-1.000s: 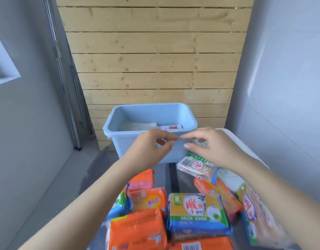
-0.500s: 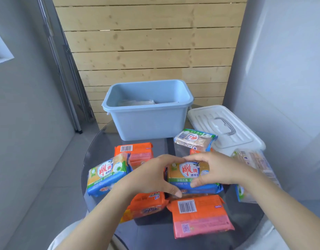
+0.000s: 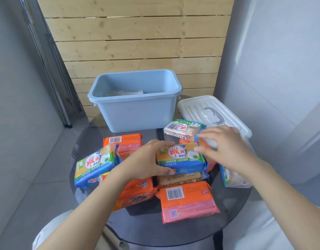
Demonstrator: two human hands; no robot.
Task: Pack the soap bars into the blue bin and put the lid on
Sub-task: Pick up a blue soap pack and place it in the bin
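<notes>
While the left hand (image 3: 148, 159) gripped a blue-and-yellow soap pack (image 3: 181, 156) by its left end, the right hand (image 3: 226, 148) hovered beside it, blurred, with fingers spread and holding nothing. The pack was above other soap packs (image 3: 188, 201) on the round glass counter (image 3: 87, 141). Behind them stood the blue bin (image 3: 137, 112), some pale packs inside. The white lid (image 3: 197, 107) lay at its right.

Blue bin (image 3: 137, 112) mouth open above; soap packs (image 3: 188, 201) crowd table (image 3: 87, 141) front.
</notes>
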